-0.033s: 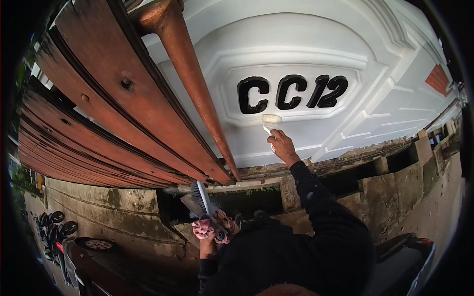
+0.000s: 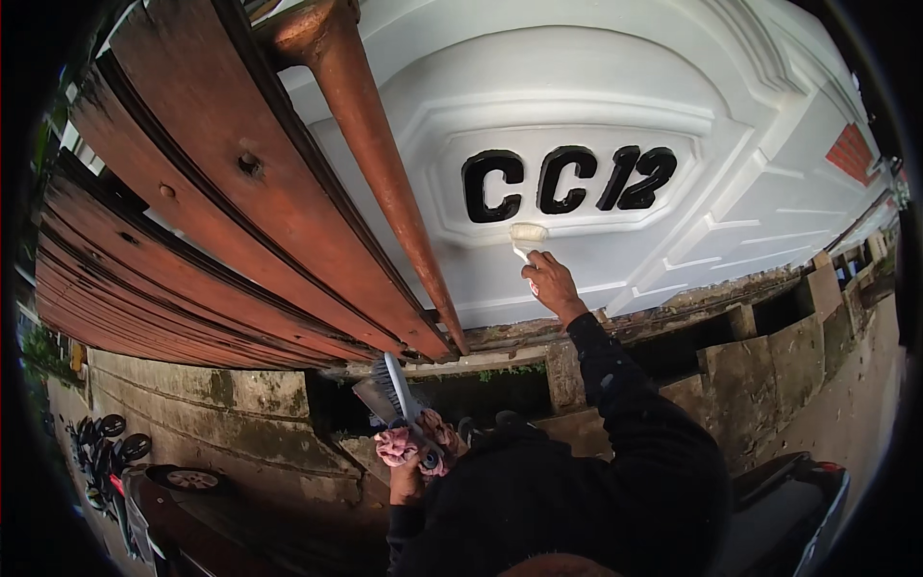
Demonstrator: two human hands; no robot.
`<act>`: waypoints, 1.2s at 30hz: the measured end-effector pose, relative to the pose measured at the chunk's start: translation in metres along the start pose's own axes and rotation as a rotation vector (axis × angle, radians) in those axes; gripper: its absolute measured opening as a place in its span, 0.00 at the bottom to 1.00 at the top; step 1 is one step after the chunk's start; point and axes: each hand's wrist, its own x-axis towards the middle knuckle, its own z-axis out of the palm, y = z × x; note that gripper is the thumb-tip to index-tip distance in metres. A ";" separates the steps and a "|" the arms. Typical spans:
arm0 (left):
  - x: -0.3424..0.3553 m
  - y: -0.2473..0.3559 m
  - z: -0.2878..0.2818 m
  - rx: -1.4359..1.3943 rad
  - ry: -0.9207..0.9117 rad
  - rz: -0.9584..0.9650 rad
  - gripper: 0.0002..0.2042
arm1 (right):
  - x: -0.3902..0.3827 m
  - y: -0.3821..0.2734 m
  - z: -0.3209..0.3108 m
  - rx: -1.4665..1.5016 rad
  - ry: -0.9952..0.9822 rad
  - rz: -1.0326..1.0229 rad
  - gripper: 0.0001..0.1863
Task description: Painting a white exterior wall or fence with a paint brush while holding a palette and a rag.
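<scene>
My right hand (image 2: 555,286) is closed round the white handle of a paintbrush (image 2: 529,234). The pale bristles meet the white moulded wall (image 2: 481,279), just under a recessed panel with raised black characters (image 2: 564,183). Low and to the left, my left hand (image 2: 406,473) grips a bundled pink cloth (image 2: 395,447) together with a grey-backed scrub brush (image 2: 399,383). Beside that brush a flat blade, like a scraper's (image 2: 371,395), juts out of the same grip. Cloth covers most of my left fingers.
A reddish-brown slatted gate (image 2: 221,163) and a copper-coloured post (image 2: 370,144) stand left of the wall. Below runs an open drain (image 2: 481,394) with concrete edging (image 2: 760,385). Behind me are parked motorbikes (image 2: 101,442) and dark cars (image 2: 788,514) at both sides.
</scene>
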 end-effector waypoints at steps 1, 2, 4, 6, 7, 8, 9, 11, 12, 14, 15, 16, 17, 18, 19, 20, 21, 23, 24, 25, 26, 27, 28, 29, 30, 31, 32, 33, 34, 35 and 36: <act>-0.003 0.008 0.011 -0.009 -0.017 0.039 0.18 | 0.000 0.000 -0.008 -0.009 -0.034 -0.003 0.02; -0.008 0.015 0.016 -0.019 -0.030 0.079 0.17 | -0.002 -0.005 -0.020 -0.012 -0.033 0.000 0.02; -0.006 0.016 0.007 -0.024 -0.043 0.089 0.17 | -0.007 -0.014 -0.039 -0.013 -0.003 -0.038 0.04; -0.005 0.022 0.010 -0.029 -0.064 0.094 0.17 | -0.019 -0.022 -0.043 0.035 0.009 -0.003 0.07; -0.006 0.026 0.011 -0.018 -0.052 0.118 0.17 | -0.023 -0.030 -0.042 0.268 0.157 0.164 0.09; -0.007 0.029 0.013 -0.005 -0.043 0.139 0.16 | -0.026 -0.035 -0.043 0.498 0.306 0.334 0.10; -0.005 0.029 0.011 -0.003 -0.050 0.137 0.16 | -0.028 -0.031 -0.033 0.582 0.505 0.344 0.07; -0.001 0.028 0.005 -0.038 -0.055 0.121 0.16 | -0.030 -0.024 -0.012 0.894 0.649 0.622 0.06; -0.001 0.028 0.003 -0.037 -0.057 0.120 0.16 | -0.030 -0.022 -0.004 1.211 0.781 0.903 0.05; -0.001 0.029 0.000 -0.024 -0.066 0.124 0.17 | -0.025 -0.022 0.009 1.449 0.896 0.991 0.07; -0.001 0.029 -0.002 -0.022 -0.066 0.123 0.17 | -0.022 -0.023 0.016 1.601 0.978 1.054 0.10; -0.002 0.029 -0.005 -0.021 -0.067 0.113 0.17 | -0.018 -0.023 0.022 1.754 1.060 1.114 0.14; -0.002 0.029 -0.007 -0.020 -0.065 0.105 0.17 | -0.014 -0.022 0.033 1.822 1.081 1.119 0.15; -0.004 0.032 -0.004 -0.019 -0.069 0.107 0.17 | -0.010 -0.021 0.038 1.822 1.085 1.114 0.15; -0.007 0.036 -0.002 -0.017 -0.064 0.101 0.17 | -0.006 -0.021 0.044 1.868 1.129 1.145 0.15; -0.008 0.039 0.000 -0.015 -0.055 0.093 0.17 | -0.002 -0.022 0.052 1.913 1.171 1.181 0.15; -0.006 0.037 -0.004 -0.014 -0.054 0.093 0.17 | 0.002 -0.024 0.060 1.938 1.192 1.192 0.14; -0.001 0.035 -0.012 -0.057 -0.075 0.074 0.22 | 0.006 -0.024 0.074 1.945 1.238 1.216 0.14; -0.001 0.037 -0.011 -0.055 -0.076 0.072 0.22 | 0.006 -0.023 0.081 1.949 1.285 1.239 0.14; -0.001 0.038 -0.011 -0.064 -0.089 0.065 0.22 | 0.007 -0.022 0.088 1.905 1.313 1.229 0.14; -0.003 0.040 -0.010 -0.075 -0.094 0.059 0.22 | 0.011 -0.028 0.091 1.907 1.308 1.236 0.14; -0.002 0.039 -0.012 -0.076 -0.089 0.057 0.22 | 0.015 -0.036 0.089 1.863 1.320 1.254 0.14; -0.001 0.038 -0.016 -0.064 -0.080 0.048 0.23 | 0.020 -0.044 0.086 1.818 1.332 1.271 0.13; 0.004 0.037 -0.019 -0.052 -0.077 0.039 0.23 | 0.025 -0.044 0.086 1.805 1.343 1.291 0.12; 0.008 0.034 -0.023 -0.052 -0.081 0.037 0.23 | 0.028 -0.045 0.085 1.801 1.347 1.290 0.12; 0.012 0.031 -0.029 -0.053 -0.075 0.005 0.22 | 0.031 -0.046 0.083 1.776 1.342 1.331 0.12; 0.013 0.032 -0.028 -0.055 -0.068 -0.028 0.22 | 0.031 -0.045 0.082 1.749 1.336 1.374 0.13; 0.014 0.033 -0.026 -0.056 -0.071 -0.031 0.22 | 0.033 -0.044 0.080 1.745 1.339 1.373 0.13; 0.016 0.033 -0.023 -0.043 -0.093 0.007 0.21 | 0.035 -0.041 0.078 1.705 1.343 1.416 0.13; 0.016 0.035 -0.018 -0.032 -0.112 0.047 0.21 | 0.037 -0.041 0.075 1.667 1.343 1.459 0.12; 0.017 0.036 -0.014 -0.034 -0.113 0.045 0.21 | 0.040 -0.040 0.071 1.664 1.343 1.458 0.12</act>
